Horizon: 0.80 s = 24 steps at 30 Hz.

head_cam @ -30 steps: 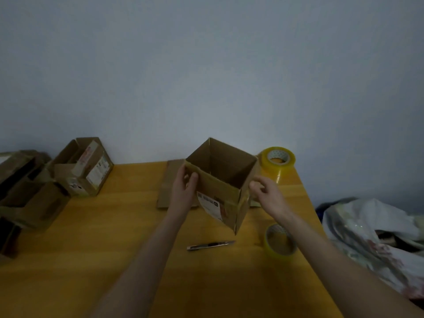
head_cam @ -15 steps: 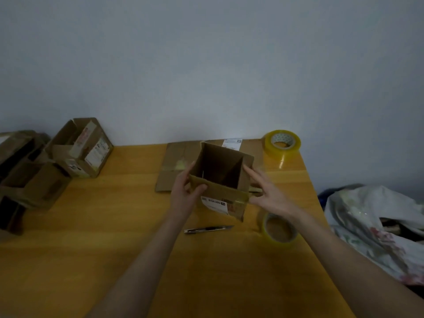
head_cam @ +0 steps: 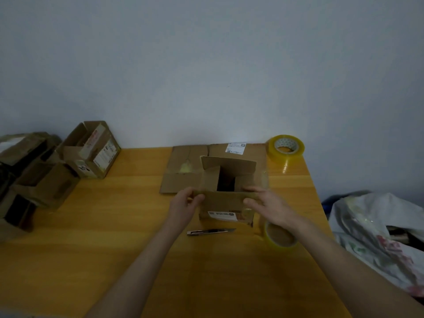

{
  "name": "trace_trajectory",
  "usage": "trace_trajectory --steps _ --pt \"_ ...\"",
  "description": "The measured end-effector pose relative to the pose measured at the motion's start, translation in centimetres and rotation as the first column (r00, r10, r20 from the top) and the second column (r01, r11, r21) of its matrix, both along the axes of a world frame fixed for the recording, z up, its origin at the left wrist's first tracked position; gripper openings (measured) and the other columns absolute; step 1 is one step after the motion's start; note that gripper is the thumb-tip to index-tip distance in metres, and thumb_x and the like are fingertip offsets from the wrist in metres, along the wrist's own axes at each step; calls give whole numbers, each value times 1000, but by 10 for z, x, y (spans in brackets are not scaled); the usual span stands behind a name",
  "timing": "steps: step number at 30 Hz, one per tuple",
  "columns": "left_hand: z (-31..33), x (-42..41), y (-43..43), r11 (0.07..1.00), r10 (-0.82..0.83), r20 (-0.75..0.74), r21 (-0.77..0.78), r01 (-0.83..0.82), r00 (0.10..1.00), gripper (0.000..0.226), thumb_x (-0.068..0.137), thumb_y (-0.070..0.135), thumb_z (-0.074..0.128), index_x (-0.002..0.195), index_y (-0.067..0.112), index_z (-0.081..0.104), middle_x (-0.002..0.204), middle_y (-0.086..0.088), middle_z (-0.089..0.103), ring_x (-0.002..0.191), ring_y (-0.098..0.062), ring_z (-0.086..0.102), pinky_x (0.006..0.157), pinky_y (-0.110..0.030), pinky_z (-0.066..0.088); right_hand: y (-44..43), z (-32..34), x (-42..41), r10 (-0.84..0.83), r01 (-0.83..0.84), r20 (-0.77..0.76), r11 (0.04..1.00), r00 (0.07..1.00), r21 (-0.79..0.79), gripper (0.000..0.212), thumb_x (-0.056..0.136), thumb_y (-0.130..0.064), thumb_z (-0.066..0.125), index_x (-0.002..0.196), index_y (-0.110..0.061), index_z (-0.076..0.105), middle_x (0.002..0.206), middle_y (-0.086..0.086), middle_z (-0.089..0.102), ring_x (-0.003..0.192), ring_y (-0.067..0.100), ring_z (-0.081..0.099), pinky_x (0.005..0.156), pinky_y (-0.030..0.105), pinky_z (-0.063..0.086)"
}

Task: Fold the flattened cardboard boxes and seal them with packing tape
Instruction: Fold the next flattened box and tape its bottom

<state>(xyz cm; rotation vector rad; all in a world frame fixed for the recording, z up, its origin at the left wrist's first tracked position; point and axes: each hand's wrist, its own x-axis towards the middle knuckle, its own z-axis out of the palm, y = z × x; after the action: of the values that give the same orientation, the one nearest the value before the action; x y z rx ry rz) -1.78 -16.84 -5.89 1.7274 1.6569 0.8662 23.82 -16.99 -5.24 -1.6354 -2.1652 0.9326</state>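
Note:
A small brown cardboard box (head_cam: pixel 226 204) stands open-topped on the wooden table (head_cam: pixel 114 237), its flaps up and a white label on its near face. My left hand (head_cam: pixel 184 206) grips the left end of the near flap, fingers curled over its edge. My right hand (head_cam: pixel 267 204) holds the right end of that flap, thumb in front and fingers behind. Flattened cardboard (head_cam: pixel 183 171) lies behind the box. One roll of clear yellowish packing tape (head_cam: pixel 285 146) sits at the far right corner. A second roll (head_cam: pixel 278 236) lies partly under my right wrist.
A utility knife (head_cam: pixel 210 231) lies just in front of the box. Several folded boxes (head_cam: pixel 91 150) are piled at the table's left side. A crumpled plastic bag (head_cam: pixel 376 232) lies off the table's right edge. A plain wall stands behind the table.
The box has come down from a tilted, lifted pose to stand upright on the table. Both hands have shifted from its sides onto the near flap.

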Motion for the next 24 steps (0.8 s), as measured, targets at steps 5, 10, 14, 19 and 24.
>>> trace_trajectory --steps 5,10,14,19,24 --pt "26 5 26 980 -55 -34 -192 48 998 26 87 27 68 109 18 55 96 4 62 85 -14 60 69 -21 47 -3 -2 -5 -303 307 -147 952 942 6 33 82 -43 70 106 -26 55 107 -7 62 88 15 60 80 40 52" --pt "23 16 31 978 -18 -308 -202 -47 951 45 84 33 70 120 14 52 119 -5 49 109 -24 54 83 -30 49 5 -1 -14 -505 489 -167 862 846 -131 117 63 -44 85 152 -26 12 145 4 42 126 26 48 100 48 47" --pt "36 25 45 996 -23 -336 -91 -8 942 119 71 29 82 152 17 -4 158 -7 10 143 -26 20 113 -43 31 8 8 -21 -447 429 -178 894 877 -131 134 63 -34 86 150 -36 -16 162 -4 4 144 25 23 108 45 36" --pt "26 19 42 953 -301 -517 -125 278 801 84 85 47 64 152 30 17 156 4 17 141 -19 26 109 -37 36 7 6 -20 -352 352 -60 936 934 -7 81 78 -37 77 146 -29 35 153 0 29 136 23 36 106 36 37" --pt "5 23 27 915 -382 -416 -294 276 825 107 77 61 64 153 28 -3 156 8 -26 147 -21 1 117 -43 22 1 3 -23 -238 222 -92 963 967 -152 99 74 -41 79 152 -21 22 152 2 33 136 24 36 110 41 37"
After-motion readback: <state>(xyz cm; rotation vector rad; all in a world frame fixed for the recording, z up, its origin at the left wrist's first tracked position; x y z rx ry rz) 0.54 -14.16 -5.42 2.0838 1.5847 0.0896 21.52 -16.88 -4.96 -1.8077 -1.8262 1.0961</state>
